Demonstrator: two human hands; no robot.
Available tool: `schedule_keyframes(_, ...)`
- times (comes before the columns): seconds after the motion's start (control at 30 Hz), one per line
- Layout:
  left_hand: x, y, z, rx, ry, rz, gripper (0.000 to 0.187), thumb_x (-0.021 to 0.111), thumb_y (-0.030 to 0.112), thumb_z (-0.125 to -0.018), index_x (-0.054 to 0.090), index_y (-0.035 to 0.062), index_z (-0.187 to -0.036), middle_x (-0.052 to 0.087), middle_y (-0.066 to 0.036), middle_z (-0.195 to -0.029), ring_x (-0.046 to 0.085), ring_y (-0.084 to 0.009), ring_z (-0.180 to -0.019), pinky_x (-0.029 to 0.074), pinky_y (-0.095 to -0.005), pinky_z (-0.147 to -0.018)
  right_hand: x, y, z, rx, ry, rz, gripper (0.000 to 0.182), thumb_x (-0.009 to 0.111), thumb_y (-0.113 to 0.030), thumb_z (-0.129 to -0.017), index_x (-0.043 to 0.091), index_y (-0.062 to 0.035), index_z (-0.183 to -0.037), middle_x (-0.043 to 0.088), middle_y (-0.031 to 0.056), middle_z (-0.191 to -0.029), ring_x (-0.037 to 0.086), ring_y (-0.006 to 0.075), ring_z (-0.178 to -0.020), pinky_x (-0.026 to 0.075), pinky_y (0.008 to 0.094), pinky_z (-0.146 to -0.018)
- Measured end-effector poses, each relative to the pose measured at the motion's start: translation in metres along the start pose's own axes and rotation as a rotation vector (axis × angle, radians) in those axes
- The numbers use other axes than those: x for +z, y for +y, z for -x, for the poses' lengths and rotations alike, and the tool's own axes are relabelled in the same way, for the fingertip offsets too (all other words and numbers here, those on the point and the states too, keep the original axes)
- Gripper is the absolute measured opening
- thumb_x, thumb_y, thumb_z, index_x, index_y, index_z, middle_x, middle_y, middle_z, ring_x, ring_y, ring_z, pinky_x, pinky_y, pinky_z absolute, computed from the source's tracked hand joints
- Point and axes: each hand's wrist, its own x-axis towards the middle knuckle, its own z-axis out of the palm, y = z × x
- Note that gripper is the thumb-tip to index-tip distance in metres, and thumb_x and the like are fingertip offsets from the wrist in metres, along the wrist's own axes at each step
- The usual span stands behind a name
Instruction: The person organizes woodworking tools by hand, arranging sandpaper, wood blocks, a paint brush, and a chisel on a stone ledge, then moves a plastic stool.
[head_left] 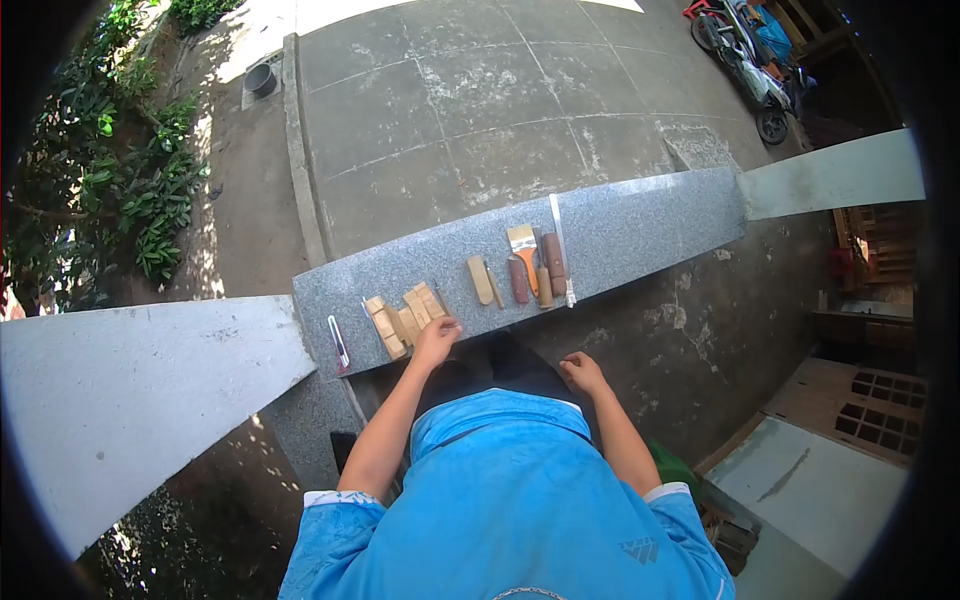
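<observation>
My left hand [437, 342] is over the front edge of a grey granite ledge [650, 218], right beside a group of light wooden pieces. Its fingers are loosely bent and apart, with nothing visible in them. Nearest to it is a notched wooden block [424, 302]; a second wooden block [385, 327] lies to its left, with a smaller wooden piece [407, 324] between them. Off the ledge, in front of my right thigh, my right hand [583, 371] hangs with relaxed, slightly parted fingers and holds nothing visible.
Along the ledge lie a utility knife [339, 343], a rounded wooden piece [480, 280], a paintbrush [524, 255], brown sanding blocks [554, 262], a wooden cylinder [544, 288] and a metal ruler [559, 235]. White pillars [150, 370] flank it. A motorbike [745, 65] stands beyond.
</observation>
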Motion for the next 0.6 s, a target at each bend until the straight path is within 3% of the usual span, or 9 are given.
schedule_keyframes(0.1,-0.011,-0.029,0.012,0.009,0.031,-0.069,0.038,0.071,0.026,-0.098,0.069,-0.0024,-0.124,0.075,-0.015,-0.112,0.071,-0.0217,-0.101,0.057,-0.0354,-0.089,0.003,0.011,-0.003,-0.007,-0.004,0.006,0.04,0.074,-0.028,-0.092,0.068,0.0009,-0.119,0.075,0.0158,-0.102,0.072,0.0218,-0.079,0.058,0.035,-0.07)
schedule_keyframes(0.2,-0.026,-0.053,0.029,-0.097,0.029,-0.057,0.037,0.071,0.025,-0.098,0.07,-0.0026,-0.122,0.076,-0.013,-0.108,0.072,-0.0192,-0.096,0.057,-0.034,-0.084,0.013,0.055,-0.03,-0.018,-0.029,-0.017,0.036,0.074,-0.023,-0.093,0.066,0.0025,-0.117,0.073,0.0131,-0.096,0.068,0.0178,-0.071,0.055,0.0325,-0.063)
schedule_keyframes(0.3,-0.038,-0.065,0.049,-0.184,0.097,-0.095,0.036,0.071,0.03,-0.096,0.073,0.0012,-0.118,0.077,-0.019,-0.11,0.074,-0.0283,-0.106,0.056,-0.0381,-0.094,0.015,0.056,-0.037,-0.004,-0.053,-0.043,0.034,0.074,-0.02,-0.094,0.064,0.0033,-0.116,0.071,0.011,-0.092,0.064,0.0154,-0.069,0.053,0.031,-0.06)
schedule_keyframes(0.6,-0.057,-0.158,0.097,-0.435,0.175,-0.194,0.035,0.072,0.034,-0.09,0.079,0.0046,-0.107,0.077,-0.021,-0.107,0.074,-0.0346,-0.105,0.057,-0.0421,-0.094,0.009,-0.038,-0.015,0.005,-0.127,-0.096,0.032,0.073,-0.02,-0.094,0.066,0.0013,-0.116,0.071,0.0098,-0.094,0.063,0.0137,-0.07,0.052,0.0297,-0.06)
